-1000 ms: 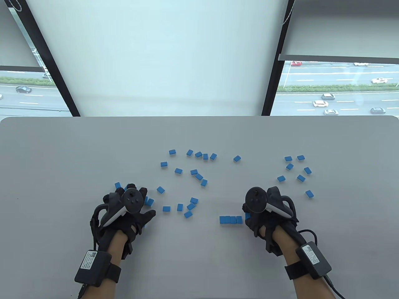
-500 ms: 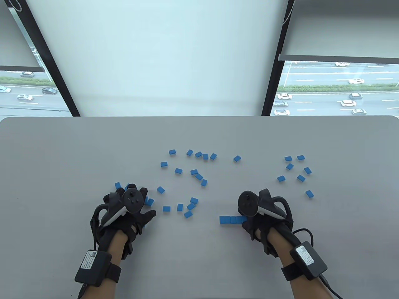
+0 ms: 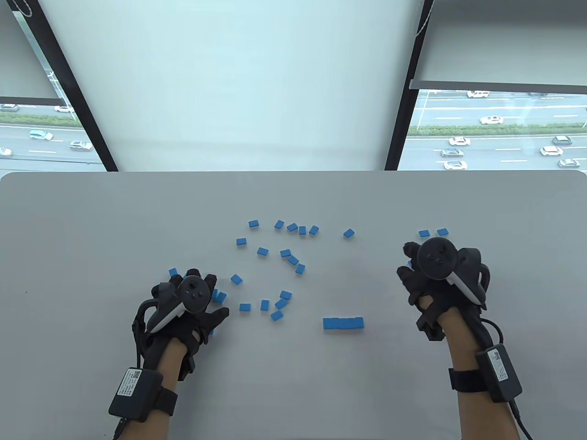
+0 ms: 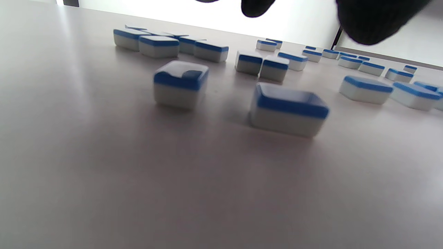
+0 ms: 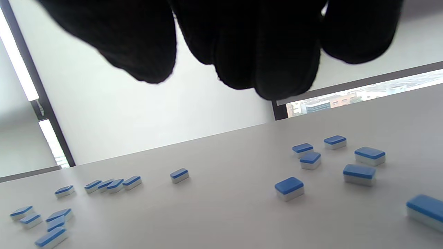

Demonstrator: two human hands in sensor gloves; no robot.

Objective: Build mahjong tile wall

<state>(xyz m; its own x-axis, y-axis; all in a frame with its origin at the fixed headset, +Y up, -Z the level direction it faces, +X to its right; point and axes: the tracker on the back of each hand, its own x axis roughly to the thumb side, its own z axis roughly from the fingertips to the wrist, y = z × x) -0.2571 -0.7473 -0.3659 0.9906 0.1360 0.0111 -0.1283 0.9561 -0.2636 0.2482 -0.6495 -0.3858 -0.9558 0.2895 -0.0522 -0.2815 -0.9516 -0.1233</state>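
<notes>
Hovering loose-fingered, empty, over the scattered tiles (image 3: 442, 232) at far right, the right hand (image 3: 438, 275) could knock neighbours askew w/ a sloppy grab, while the short wall row (image 3: 343, 323) sits nr centre-front & left hand (image 3: 188, 307) rests relaxed, holding nothing.

Daylight floods in through the window (image 3: 495, 133) at twelve o'clock, softened by a pale blind (image 3: 238, 82). The grey table (image 3: 91, 229) is evenly bright, shadows faint. In the left wrist view the backdrop blows out white and the nearest tiles (image 4: 287, 109) smear slightly. In the right wrist view the fingers (image 5: 138, 41) are featureless silhouettes.
</notes>
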